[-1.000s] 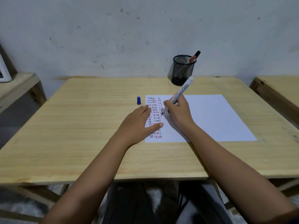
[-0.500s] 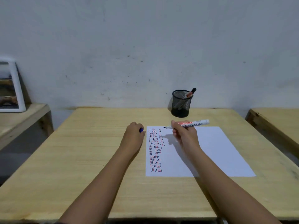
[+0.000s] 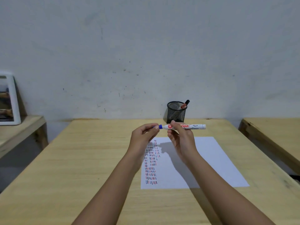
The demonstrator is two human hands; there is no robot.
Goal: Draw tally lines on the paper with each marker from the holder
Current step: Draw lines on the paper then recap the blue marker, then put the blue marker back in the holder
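My right hand (image 3: 179,137) holds a white marker (image 3: 192,126) level in the air above the far edge of the paper, its tip end pointing left. My left hand (image 3: 142,135) pinches the blue cap (image 3: 159,126), which sits on the marker's tip end. The white paper (image 3: 207,159) lies on the wooden table (image 3: 81,168), with columns of red, blue and black tally lines (image 3: 151,161) along its left side. A black mesh holder (image 3: 176,112) stands at the table's far edge, behind my hands, with one marker (image 3: 185,104) leaning out of it.
A second wooden table (image 3: 272,135) stands to the right and a lower wooden surface (image 3: 19,129) to the left, carrying a white-framed picture (image 3: 9,99). A stained white wall rises behind the table.
My right hand lifted the marker off the paper and turned it level. My left hand left the paper, took the blue cap from the table and brought it onto the marker's tip. My head tilted up.
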